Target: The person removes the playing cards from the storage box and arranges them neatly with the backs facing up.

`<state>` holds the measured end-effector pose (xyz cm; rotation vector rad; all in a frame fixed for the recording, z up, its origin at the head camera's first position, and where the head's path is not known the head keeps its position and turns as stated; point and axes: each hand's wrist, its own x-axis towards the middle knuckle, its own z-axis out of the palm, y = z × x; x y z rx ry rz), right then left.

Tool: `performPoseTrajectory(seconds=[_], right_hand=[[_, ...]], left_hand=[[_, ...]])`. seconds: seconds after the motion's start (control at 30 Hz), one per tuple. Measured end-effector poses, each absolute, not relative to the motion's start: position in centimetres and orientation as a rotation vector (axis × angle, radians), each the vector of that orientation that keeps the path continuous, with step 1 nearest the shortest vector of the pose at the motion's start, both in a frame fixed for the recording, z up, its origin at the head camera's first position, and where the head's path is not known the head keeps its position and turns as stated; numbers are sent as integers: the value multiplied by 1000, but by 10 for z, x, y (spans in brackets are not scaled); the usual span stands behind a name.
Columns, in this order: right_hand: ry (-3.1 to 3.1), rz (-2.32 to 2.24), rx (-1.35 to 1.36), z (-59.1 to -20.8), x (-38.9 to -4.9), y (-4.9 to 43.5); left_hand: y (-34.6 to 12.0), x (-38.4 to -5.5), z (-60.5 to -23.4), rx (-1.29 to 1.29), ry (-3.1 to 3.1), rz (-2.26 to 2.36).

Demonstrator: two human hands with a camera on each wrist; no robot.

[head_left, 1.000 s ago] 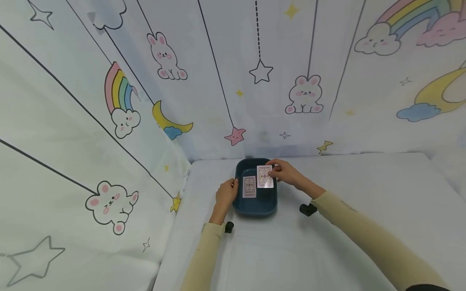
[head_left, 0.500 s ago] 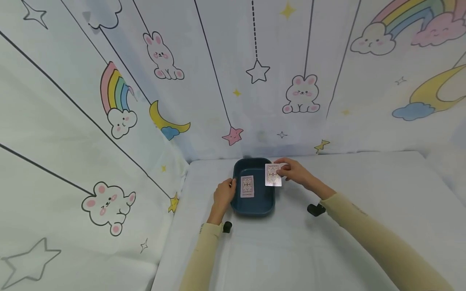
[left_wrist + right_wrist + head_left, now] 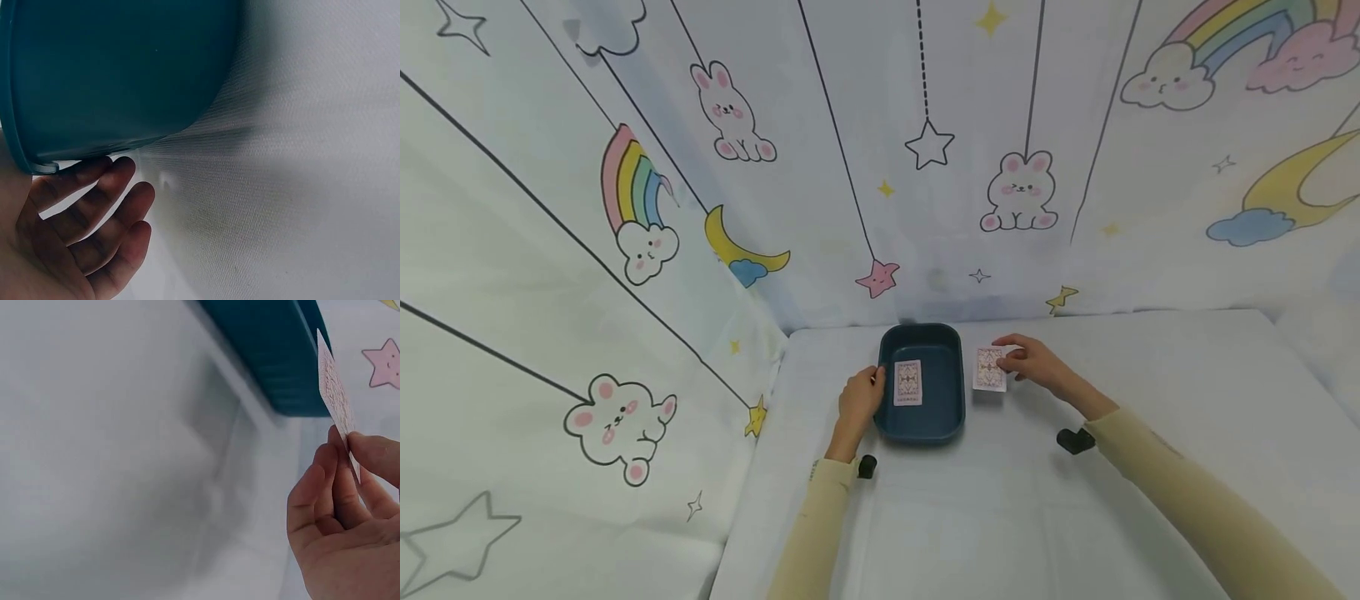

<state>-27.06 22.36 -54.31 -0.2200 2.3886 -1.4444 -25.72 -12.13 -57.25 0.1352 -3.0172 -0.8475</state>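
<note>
My right hand (image 3: 1033, 365) pinches a playing card (image 3: 988, 370), its red-patterned back facing up, just to the right of the dark blue tray (image 3: 934, 427). In the right wrist view the thumb and fingers (image 3: 335, 506) nip the lower end of the card (image 3: 331, 384), seen nearly edge-on. Another card (image 3: 907, 383), back up, lies inside the tray towards its left side. At the tray's left rim, my left hand (image 3: 859, 400) grips the edge. From the left wrist, its fingers (image 3: 128, 206) curl beneath the tray wall (image 3: 125, 75); the thumb is hidden.
A white cloth covers the table (image 3: 970, 525). Behind it rises a white curtain (image 3: 940, 242) printed with stars, bears and rainbows, and a similar curtain (image 3: 647, 333) stands along the left. Dark wrist devices (image 3: 1077, 441) sit below both hands.
The right hand has carried its card rightward from over the tray, past the right rim, to above the tablecloth. The left hand keeps its grip on the tray, and the other card stays inside.
</note>
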Motion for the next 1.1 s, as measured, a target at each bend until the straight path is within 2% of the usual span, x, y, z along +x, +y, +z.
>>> performPoseTrajectory(seconds=[0.47,0.63,0.87,1.1], right_hand=[[2437,-1338,-210,-586,-276,240],[2574,-1283,-295,-600,-275,239],[2834,-1143,-454,-606,-270,234],[2855,-1033,-383,-608,-272,231]], left_hand=[[-121,-259,-574,136,-3013,-857],[-122,-259,-574,140,-3025,-847],[-122,-260,-576,132,-3013,-861],[-122,-261,-577,125,-3012,-861]])
